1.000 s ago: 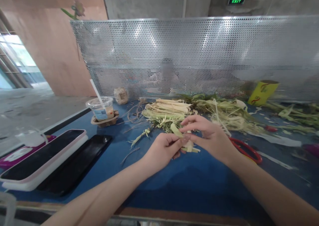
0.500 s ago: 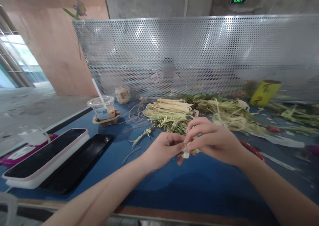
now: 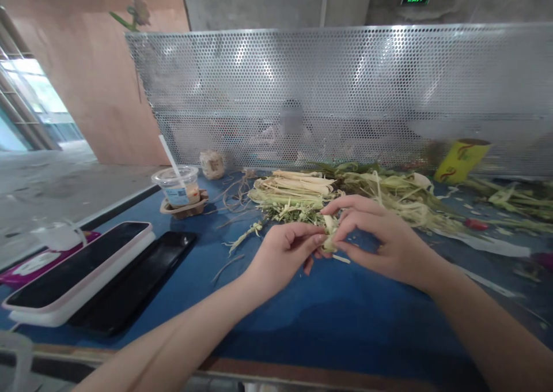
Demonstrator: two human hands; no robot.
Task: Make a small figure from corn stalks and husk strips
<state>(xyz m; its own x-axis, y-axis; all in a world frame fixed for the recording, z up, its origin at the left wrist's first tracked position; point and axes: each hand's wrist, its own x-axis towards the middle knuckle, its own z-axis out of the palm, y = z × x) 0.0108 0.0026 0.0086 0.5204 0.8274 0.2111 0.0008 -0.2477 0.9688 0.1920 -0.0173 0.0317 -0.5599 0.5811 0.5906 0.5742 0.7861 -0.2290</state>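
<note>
L hand closed, fingers pinching pale plant strip over counter; R hand fingers spread wider than a sec. ago, tips at strip's R edge, grip can't be confirmed; strip now more exposed, so L prob. carries the hold.

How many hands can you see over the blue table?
2. The left hand pinches a pale green plant piece; the right hand is at that piece's right side. Any hands of the blurry person behind the metal screen can't be made out.
</note>
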